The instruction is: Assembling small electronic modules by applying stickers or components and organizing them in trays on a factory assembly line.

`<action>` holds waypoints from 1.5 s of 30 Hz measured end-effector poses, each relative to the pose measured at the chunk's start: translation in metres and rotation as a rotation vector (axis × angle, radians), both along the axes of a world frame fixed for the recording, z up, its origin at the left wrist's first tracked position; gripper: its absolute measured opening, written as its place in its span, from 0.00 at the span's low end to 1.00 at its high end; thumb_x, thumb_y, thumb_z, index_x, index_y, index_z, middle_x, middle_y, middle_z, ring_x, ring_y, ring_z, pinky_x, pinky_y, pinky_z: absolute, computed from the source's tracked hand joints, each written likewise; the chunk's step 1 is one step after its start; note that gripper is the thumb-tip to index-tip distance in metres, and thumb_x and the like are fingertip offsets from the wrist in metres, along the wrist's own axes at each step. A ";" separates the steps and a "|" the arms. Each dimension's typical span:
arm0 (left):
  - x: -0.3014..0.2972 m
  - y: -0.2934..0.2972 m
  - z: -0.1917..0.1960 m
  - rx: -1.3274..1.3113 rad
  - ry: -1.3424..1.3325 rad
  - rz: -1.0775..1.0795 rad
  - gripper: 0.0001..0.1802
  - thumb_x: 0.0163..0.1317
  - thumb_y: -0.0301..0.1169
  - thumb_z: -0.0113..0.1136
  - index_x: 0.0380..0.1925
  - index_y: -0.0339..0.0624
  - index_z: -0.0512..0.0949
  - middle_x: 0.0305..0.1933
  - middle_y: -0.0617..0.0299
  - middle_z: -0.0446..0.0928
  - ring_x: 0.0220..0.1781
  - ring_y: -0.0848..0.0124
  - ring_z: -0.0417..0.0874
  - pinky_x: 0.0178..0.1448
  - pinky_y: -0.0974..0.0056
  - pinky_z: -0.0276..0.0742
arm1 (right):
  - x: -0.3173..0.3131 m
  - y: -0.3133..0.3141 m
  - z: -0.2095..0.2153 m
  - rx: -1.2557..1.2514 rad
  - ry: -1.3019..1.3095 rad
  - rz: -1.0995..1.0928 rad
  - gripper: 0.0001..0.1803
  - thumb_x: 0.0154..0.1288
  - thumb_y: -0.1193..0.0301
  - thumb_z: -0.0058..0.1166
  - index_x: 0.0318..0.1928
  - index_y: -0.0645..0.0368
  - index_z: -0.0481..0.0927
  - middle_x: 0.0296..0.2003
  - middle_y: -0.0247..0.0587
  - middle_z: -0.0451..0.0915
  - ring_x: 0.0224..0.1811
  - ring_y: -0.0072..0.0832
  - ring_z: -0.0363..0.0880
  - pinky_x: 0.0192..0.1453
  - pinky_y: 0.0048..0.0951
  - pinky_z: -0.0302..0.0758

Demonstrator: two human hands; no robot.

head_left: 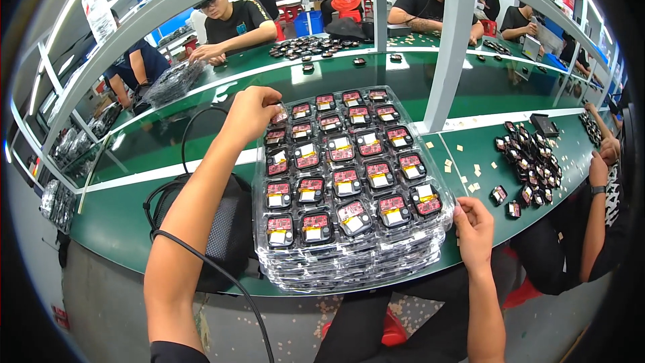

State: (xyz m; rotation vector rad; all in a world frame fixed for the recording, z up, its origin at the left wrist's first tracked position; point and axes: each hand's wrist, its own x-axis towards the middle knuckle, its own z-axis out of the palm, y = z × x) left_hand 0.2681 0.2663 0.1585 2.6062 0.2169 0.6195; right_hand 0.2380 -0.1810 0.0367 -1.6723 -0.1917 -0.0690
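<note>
In front of me a tall stack of clear plastic trays stands on the green bench. The top tray holds rows of small black-cased electronic modules, with red circuit boards and white-and-yellow battery packs showing. At the far left corner my left hand is closed, its fingertips pinching a corner module in its pocket; the fingers partly cover it. My right hand is at the near right corner, with curled fingers and the thumb pressed against the tray's edge.
A black mesh-sided bag and a black cable lie left of the stack. Right are a heap of loose modules and a co-worker's hands. A grey metal post rises behind. Across the green line, other people sit working.
</note>
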 end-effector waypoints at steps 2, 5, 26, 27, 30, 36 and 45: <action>-0.001 -0.001 -0.003 0.100 -0.006 -0.050 0.14 0.57 0.24 0.67 0.45 0.34 0.86 0.43 0.46 0.85 0.46 0.54 0.87 0.55 0.57 0.80 | 0.000 -0.001 -0.001 0.005 0.007 -0.001 0.09 0.72 0.73 0.59 0.47 0.66 0.80 0.33 0.27 0.80 0.27 0.09 0.71 0.27 0.15 0.65; -0.004 0.004 -0.008 0.187 -0.043 -0.124 0.13 0.57 0.25 0.67 0.42 0.33 0.86 0.46 0.44 0.85 0.49 0.49 0.85 0.58 0.55 0.79 | 0.000 0.001 0.000 0.017 0.007 -0.006 0.09 0.72 0.73 0.59 0.48 0.66 0.80 0.33 0.27 0.80 0.28 0.09 0.71 0.27 0.15 0.65; -0.017 -0.001 -0.036 -0.555 -0.013 -0.051 0.23 0.77 0.35 0.51 0.66 0.32 0.71 0.64 0.50 0.77 0.66 0.66 0.76 0.69 0.64 0.68 | -0.001 0.000 -0.001 0.061 -0.033 -0.004 0.09 0.73 0.74 0.57 0.49 0.66 0.79 0.33 0.28 0.80 0.24 0.08 0.68 0.23 0.14 0.61; -0.018 0.001 -0.037 -0.536 -0.004 -0.077 0.22 0.77 0.33 0.50 0.65 0.31 0.72 0.63 0.52 0.77 0.67 0.66 0.75 0.70 0.64 0.68 | -0.001 0.000 0.000 0.061 -0.033 -0.003 0.09 0.73 0.74 0.57 0.49 0.66 0.79 0.33 0.28 0.80 0.24 0.08 0.68 0.23 0.14 0.61; -0.020 0.008 -0.040 -0.579 -0.022 -0.134 0.20 0.77 0.27 0.47 0.64 0.32 0.73 0.61 0.55 0.78 0.64 0.70 0.76 0.70 0.66 0.67 | -0.001 0.001 0.000 0.060 -0.036 -0.002 0.10 0.73 0.73 0.57 0.49 0.66 0.79 0.33 0.28 0.80 0.25 0.08 0.68 0.24 0.14 0.62; -0.024 0.006 -0.038 -0.583 0.016 -0.142 0.19 0.76 0.24 0.45 0.63 0.34 0.74 0.56 0.59 0.79 0.56 0.74 0.78 0.65 0.68 0.70 | -0.001 0.002 0.000 0.056 -0.037 -0.001 0.10 0.73 0.73 0.57 0.49 0.66 0.79 0.34 0.28 0.80 0.26 0.08 0.69 0.25 0.15 0.63; -0.023 0.006 -0.039 -0.485 0.003 -0.166 0.18 0.75 0.24 0.48 0.61 0.34 0.76 0.59 0.58 0.80 0.61 0.71 0.78 0.68 0.66 0.69 | -0.003 -0.001 0.002 0.055 -0.017 -0.028 0.10 0.72 0.75 0.58 0.48 0.68 0.81 0.36 0.35 0.84 0.35 0.15 0.80 0.41 0.19 0.76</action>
